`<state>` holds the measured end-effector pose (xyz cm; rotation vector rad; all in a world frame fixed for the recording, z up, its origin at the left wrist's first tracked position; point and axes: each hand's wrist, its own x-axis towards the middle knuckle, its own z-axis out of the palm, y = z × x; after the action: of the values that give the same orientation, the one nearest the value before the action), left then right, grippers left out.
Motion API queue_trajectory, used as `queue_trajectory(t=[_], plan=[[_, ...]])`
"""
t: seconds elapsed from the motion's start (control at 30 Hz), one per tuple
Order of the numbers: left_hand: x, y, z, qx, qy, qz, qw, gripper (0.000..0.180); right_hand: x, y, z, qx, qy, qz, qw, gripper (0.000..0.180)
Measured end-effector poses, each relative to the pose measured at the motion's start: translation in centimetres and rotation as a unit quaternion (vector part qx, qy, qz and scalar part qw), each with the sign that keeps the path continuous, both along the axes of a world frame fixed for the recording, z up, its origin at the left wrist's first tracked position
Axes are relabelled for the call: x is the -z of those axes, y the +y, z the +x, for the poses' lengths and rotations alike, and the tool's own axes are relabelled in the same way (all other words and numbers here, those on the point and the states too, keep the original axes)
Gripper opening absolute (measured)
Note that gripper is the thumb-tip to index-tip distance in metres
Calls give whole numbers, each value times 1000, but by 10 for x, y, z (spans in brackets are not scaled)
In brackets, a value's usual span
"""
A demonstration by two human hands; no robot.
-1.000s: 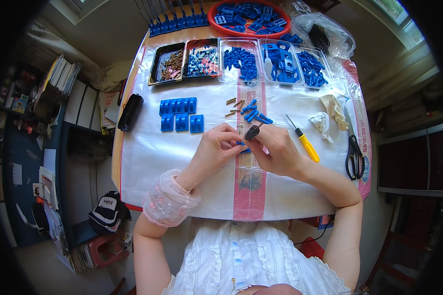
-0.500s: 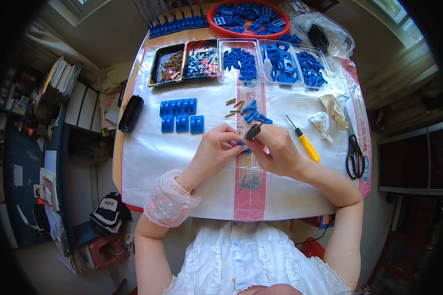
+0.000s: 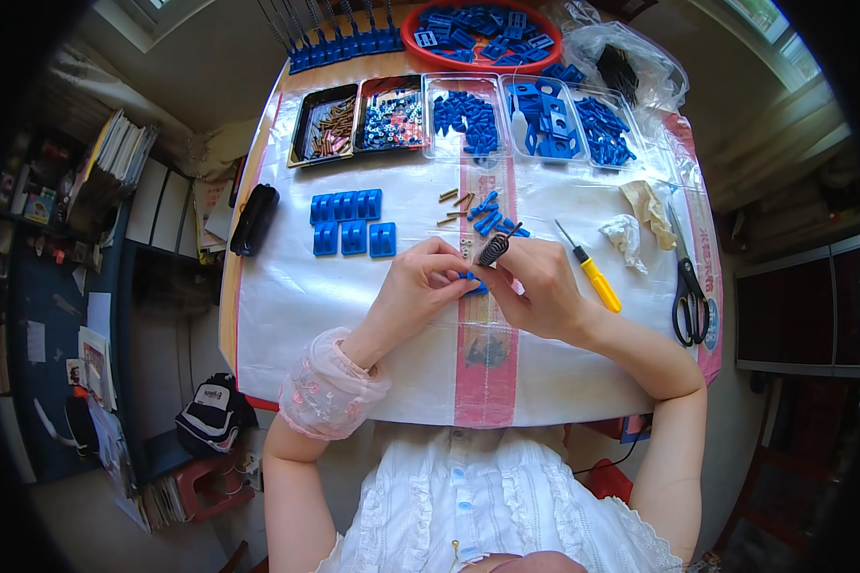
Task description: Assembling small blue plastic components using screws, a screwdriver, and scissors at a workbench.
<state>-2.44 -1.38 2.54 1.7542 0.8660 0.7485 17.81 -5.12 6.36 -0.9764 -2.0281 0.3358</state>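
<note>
My left hand [image 3: 419, 285] is closed in a pinch on a small blue plastic part [image 3: 475, 286], mostly covered by the fingers. Against it, my right hand [image 3: 543, 291] grips a dark coiled, spring-like piece [image 3: 494, 250] whose thin end sticks up to the right. How the coil meets the blue part is hidden. Just beyond the hands lie several small blue pegs [image 3: 488, 222], brass-coloured pins [image 3: 449, 196] and tiny silvery nuts [image 3: 465, 246]. Farther left, blue bracket-like blocks [image 3: 346, 207] stand in two rows.
Trays of screws [image 3: 334, 129], nuts [image 3: 392, 119] and blue parts [image 3: 463, 119] line the far side, before a red basin [image 3: 411, 43]. A yellow-handled screwdriver [image 3: 597, 285], crumpled tissue [image 3: 624, 239] and black-handled scissors [image 3: 688, 304] lie right; a black case [image 3: 255, 221] lies left.
The coiled piece in my right hand has tilted slightly, and more of its coil shows. My left hand keeps its pinch on the blue part in nearly the same place.
</note>
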Motion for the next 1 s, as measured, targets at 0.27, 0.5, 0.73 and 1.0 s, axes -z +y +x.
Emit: queue_trajectory(t=[0.27, 0.5, 0.73, 1.0], plan=[[-1, 1, -1, 2, 8, 9, 1000, 18, -1, 0, 5, 15, 43, -8, 999, 12], [1, 5, -6, 2, 37, 27, 999, 15, -32, 5, 19, 77, 109, -71, 989, 11], [-3, 4, -7, 13, 49, 18, 999, 19, -47, 9, 37, 98, 111, -88, 985, 11], [-10, 2, -8, 12, 52, 22, 998, 24, -23, -4, 58, 126, 121, -139, 975, 9]])
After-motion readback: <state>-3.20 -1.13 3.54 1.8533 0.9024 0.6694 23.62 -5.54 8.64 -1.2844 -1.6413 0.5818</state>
